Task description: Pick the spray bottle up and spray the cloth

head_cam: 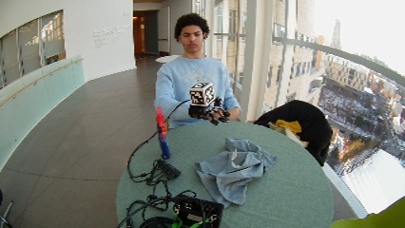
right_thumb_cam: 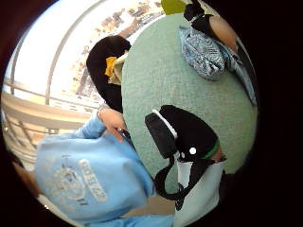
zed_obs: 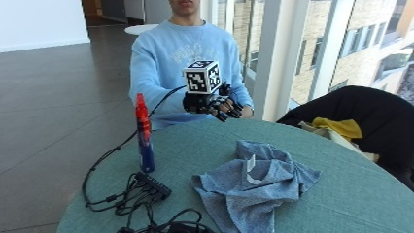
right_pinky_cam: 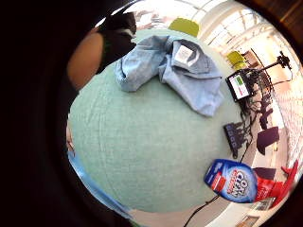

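Note:
The spray bottle [zed_obs: 144, 138], with a red trigger top and a blue body, stands upright near the left edge of the round green table [zed_obs: 336, 194]. In the little finger side palm view the spray bottle [right_pinky_cam: 235, 180] shows its blue label at the table's rim. A crumpled blue-grey cloth [zed_obs: 255, 187] lies in the middle of the table, and it is also seen as the cloth [right_pinky_cam: 175, 66] and the cloth [right_thumb_cam: 203, 52]. My gloved right hand [zed_obs: 210, 104] hovers above the table's far edge, right of the bottle. Its fingers hang loosely curled and hold nothing.
A black power strip [zed_obs: 152, 184] and tangled cables [zed_obs: 123, 204] lie on the table in front of the bottle. A device with a screen [head_cam: 196, 210] sits at the near edge. A black jacket with something yellow [zed_obs: 362, 124] is draped over a chair on the right.

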Demonstrator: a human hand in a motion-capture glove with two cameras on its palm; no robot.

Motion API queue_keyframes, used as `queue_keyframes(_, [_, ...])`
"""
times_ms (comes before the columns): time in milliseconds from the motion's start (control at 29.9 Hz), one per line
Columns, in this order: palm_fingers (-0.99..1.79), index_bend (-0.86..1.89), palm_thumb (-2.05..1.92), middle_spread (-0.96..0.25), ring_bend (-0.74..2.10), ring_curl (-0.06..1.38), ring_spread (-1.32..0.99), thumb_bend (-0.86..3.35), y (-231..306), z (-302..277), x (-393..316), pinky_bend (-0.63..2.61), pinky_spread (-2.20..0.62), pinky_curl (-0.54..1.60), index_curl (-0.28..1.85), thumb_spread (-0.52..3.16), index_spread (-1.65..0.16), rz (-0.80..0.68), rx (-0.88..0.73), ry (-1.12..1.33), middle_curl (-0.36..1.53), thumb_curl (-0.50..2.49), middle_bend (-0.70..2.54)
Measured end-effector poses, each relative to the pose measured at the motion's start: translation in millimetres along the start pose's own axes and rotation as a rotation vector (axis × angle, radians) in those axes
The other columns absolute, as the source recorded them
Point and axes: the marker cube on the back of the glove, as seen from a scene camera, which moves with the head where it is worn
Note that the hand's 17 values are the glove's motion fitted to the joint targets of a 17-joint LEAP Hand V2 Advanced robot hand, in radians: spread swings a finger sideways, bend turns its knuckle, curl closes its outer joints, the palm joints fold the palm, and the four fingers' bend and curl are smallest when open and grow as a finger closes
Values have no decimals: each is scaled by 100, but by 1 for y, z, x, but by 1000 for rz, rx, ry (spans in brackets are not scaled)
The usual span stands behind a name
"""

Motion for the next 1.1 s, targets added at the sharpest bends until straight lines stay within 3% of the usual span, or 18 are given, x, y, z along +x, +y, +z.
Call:
queue_keyframes(301, [56,27,43,-6,18,12,-2,23,-1,0,0,30,19,17,22,83,-33,7,-5,-3,18,11,36])
queue_keyframes(703, [55,23,46,-7,17,15,-2,17,5,0,2,27,22,22,29,107,-38,21,-1,-16,25,15,32])
queue_keyframes(1104, [57,18,56,-7,18,17,-2,15,81,-21,-5,24,23,26,32,114,-39,88,89,-55,30,20,29])
